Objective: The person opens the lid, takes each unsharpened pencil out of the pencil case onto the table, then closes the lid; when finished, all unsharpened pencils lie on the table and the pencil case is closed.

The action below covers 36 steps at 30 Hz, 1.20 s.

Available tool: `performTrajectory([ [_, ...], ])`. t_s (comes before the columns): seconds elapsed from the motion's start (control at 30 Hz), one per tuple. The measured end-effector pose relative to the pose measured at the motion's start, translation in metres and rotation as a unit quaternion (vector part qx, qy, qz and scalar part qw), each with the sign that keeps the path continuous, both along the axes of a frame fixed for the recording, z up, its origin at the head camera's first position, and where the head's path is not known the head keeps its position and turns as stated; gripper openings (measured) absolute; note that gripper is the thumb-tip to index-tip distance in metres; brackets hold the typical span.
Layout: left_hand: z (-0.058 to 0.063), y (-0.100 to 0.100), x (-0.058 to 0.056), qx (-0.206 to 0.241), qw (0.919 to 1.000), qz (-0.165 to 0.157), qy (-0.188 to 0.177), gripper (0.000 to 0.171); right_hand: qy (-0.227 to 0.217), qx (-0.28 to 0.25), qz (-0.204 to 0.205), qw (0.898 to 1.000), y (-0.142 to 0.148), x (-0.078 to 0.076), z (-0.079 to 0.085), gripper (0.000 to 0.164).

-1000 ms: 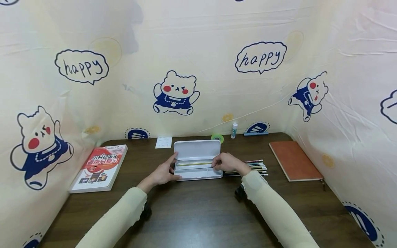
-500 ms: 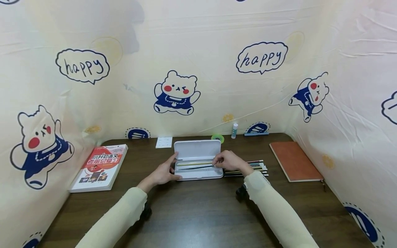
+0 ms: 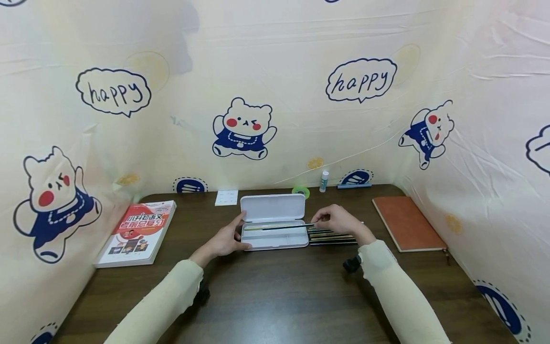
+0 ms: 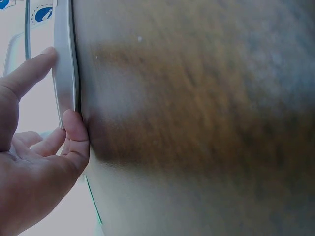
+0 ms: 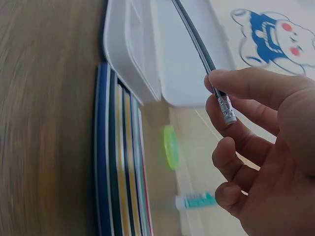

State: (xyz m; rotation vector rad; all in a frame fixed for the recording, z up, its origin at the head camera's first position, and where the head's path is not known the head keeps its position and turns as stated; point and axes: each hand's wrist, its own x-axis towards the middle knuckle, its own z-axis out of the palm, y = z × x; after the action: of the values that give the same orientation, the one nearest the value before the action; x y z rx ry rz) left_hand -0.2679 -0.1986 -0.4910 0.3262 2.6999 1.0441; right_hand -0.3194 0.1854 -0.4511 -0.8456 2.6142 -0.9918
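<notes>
An open white pencil case [image 3: 275, 242] lies mid-table with its lid raised at the back. At its left end, my left hand [image 3: 225, 240] grips the case between thumb and fingers; the left wrist view shows fingertips [image 4: 74, 123] against the case wall. My right hand [image 3: 337, 220], just beyond the case's right end, pinches a dark pencil [image 5: 197, 42] near its silver-ferruled eraser end. That pencil slants over the tray. A yellowish pencil [image 3: 255, 228] lies inside the case. Several more pencils [image 3: 328, 237] lie side by side on the table, partly hidden by my right hand.
A red-and-white book [image 3: 139, 231] is at the left and a brown notebook [image 3: 408, 223] at the right. Along the back are a white paper [image 3: 226, 197], green tape roll [image 3: 301, 191], glue stick [image 3: 324, 181] and blue stick-like item [image 3: 354, 186].
My right hand has moved right, off the tray, drawing the dark pencil along so its eraser end is beyond the case. My left hand has stayed on the case.
</notes>
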Motion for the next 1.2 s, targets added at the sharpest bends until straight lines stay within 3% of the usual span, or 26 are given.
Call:
performTrajectory([
  [0.33, 0.0, -0.001, -0.001, 0.002, 1.0, -0.003, -0.001, 0.111, -0.025, 0.004, -0.063, 0.998, 0.053, 0.015, -0.001, 0.011],
  [0.67, -0.001, -0.001, 0.0, 0.008, 0.9999, 0.0, -0.007, 0.111, -0.041, 0.027, -0.092, 0.994, 0.106, 0.028, -0.012, 0.013],
  [0.93, -0.001, -0.002, 0.0, 0.006, 1.0, -0.004, -0.006, 0.11, -0.032, 0.039, -0.072, 0.996, 0.132, 0.035, -0.025, 0.007],
  [1.2, 0.0, -0.001, 0.0, 0.005, 1.0, -0.005, -0.001, 0.11, -0.033, 0.053, -0.071, 0.995, 0.136, 0.035, -0.032, 0.005],
])
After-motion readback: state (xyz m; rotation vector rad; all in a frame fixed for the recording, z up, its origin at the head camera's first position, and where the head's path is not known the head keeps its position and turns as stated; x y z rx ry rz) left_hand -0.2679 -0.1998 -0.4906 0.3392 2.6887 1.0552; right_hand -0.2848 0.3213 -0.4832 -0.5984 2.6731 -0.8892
